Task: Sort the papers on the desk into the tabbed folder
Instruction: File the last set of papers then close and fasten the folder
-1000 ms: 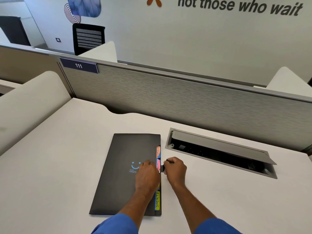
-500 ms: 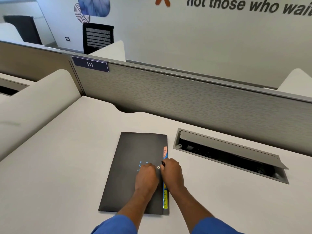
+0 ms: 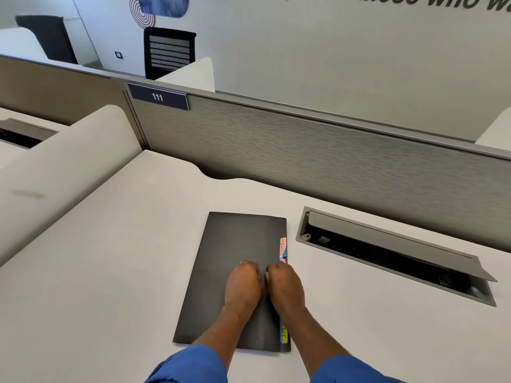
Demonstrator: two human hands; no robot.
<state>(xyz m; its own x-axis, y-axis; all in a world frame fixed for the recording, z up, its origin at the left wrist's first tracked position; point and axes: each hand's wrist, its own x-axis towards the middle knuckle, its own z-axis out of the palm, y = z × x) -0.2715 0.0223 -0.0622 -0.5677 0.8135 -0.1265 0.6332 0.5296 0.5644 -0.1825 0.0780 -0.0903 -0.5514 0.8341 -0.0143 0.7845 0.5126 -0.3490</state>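
A closed black tabbed folder [image 3: 235, 244] lies flat on the white desk [image 3: 110, 272], straight ahead of me. Coloured tabs stick out along its right edge: an orange one marked ADMIN [image 3: 282, 246] higher up and a yellow one [image 3: 284, 334] near the bottom. My left hand [image 3: 243, 283] rests knuckles-up on the middle of the cover with its fingers curled under. My right hand [image 3: 284, 286] sits right beside it at the folder's right edge, fingers also curled down. Whatever lies under the fingertips is hidden. No loose papers show on the desk.
An open grey cable box [image 3: 387, 244] with its lid tilted up is set into the desk right of the folder. A grey partition [image 3: 304, 150] labelled 111 runs along the back. A rounded beige divider [image 3: 55, 167] borders the desk on the left.
My right hand, which pinched a small black strap at the folder's right edge, has come over onto the cover beside my left hand; the strap is no longer visible.
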